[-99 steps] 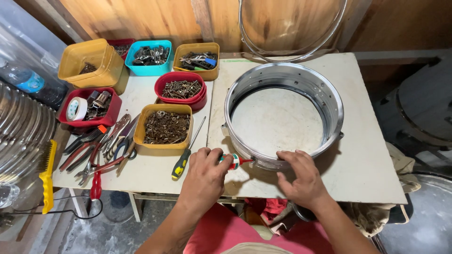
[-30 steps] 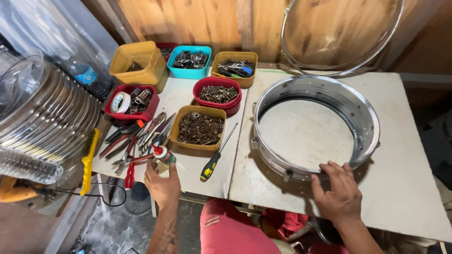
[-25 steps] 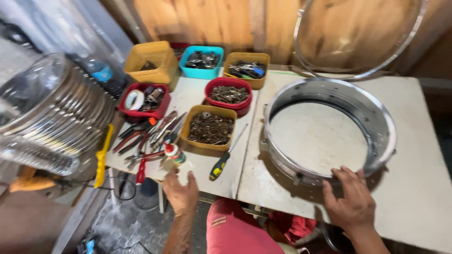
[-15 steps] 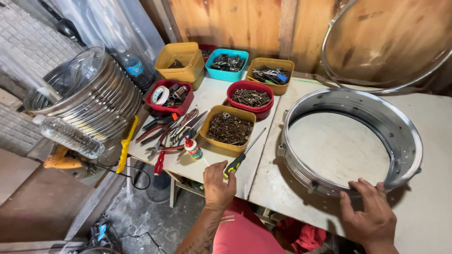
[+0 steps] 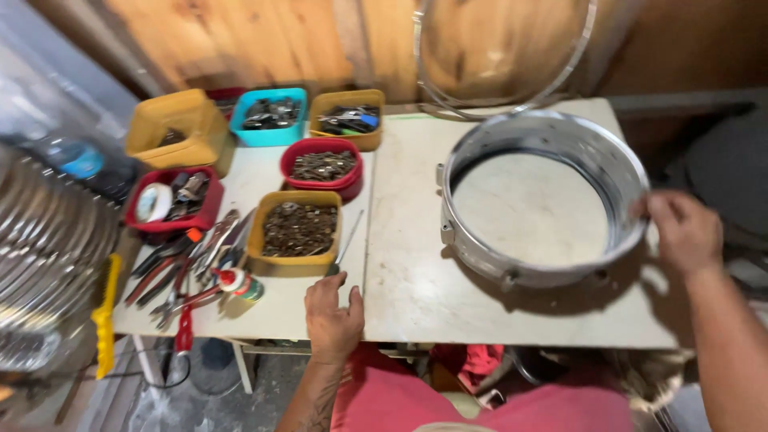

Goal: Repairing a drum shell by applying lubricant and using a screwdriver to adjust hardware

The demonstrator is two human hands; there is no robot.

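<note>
Big metal drum shell [image 5: 544, 208] flat on right side of table [image 5: 416, 296], gripped at far-right rim by right hand [image 5: 684, 232], fingers curled on edge. Left hand [image 5: 332, 316] fingers loosely spread over screwdriver [image 5: 346, 244] beside yellow screw tray [image 5: 296, 232]. Turning-shell step, probably; next likely needs firm screwdriver grip.
</note>
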